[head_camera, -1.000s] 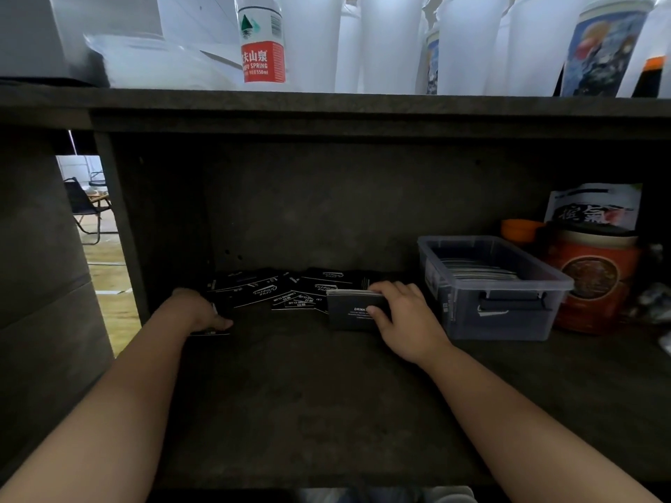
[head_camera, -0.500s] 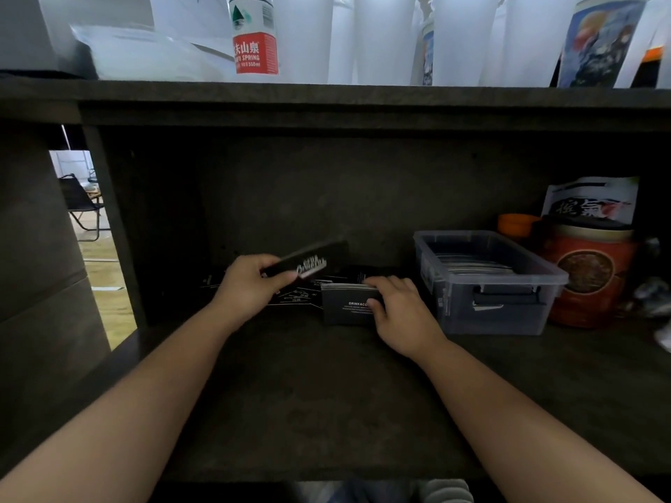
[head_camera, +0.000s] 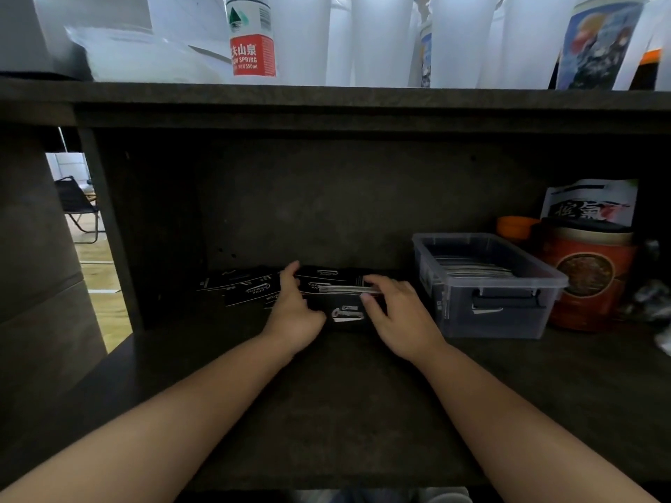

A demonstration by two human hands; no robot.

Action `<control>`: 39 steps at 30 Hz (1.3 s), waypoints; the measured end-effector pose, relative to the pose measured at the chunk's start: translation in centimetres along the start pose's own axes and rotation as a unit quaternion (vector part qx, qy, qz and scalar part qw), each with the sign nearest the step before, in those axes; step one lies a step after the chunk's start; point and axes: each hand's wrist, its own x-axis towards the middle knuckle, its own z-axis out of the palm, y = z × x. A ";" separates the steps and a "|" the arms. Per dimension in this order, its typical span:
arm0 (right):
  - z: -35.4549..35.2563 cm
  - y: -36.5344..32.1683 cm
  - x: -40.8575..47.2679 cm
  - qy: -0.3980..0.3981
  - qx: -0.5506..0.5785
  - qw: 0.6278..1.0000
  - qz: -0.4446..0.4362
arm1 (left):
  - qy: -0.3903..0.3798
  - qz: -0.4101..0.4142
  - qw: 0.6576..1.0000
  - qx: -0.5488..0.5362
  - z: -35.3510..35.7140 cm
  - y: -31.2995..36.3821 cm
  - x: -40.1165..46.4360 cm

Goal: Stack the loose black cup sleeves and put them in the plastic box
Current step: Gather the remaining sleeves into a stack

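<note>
Sleeves, black w/ white print: a small stack (head_camera: 343, 303) stands on edge on the lower shelf (head_camera: 326, 412), just left of the plastic box (head_camera: 486, 285). Right hand (head_camera: 399, 317) curls over the stack's right end, fingers on top, thumb at the front. Left hand (head_camera: 294, 314) is pressed to its left end, fingers fairly straight, index raised; can't tell if it grips.

Progress, as I judge it: partway. Box already holds a flat layer of sleeves (head_camera: 472, 272). Several loose sleeves (head_camera: 247, 288) lie scattered behind and left of the hands, not yet gathered. Left to do: collect those, square up the stack, move it into the box.
</note>
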 end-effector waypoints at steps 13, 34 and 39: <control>0.7 0.0 0.0 -0.012 -0.116 0.993 0.005 | -0.018 -0.032 0.962 -0.269 2.3 1.2 0.4; 0.8 0.2 0.4 0.020 -0.080 0.997 -0.009 | 0.064 -0.088 0.782 0.613 -12.0 -8.6 9.0; 0.6 0.4 0.2 0.032 -0.072 0.997 -0.013 | 0.061 -0.096 0.836 0.537 -12.5 -9.1 9.0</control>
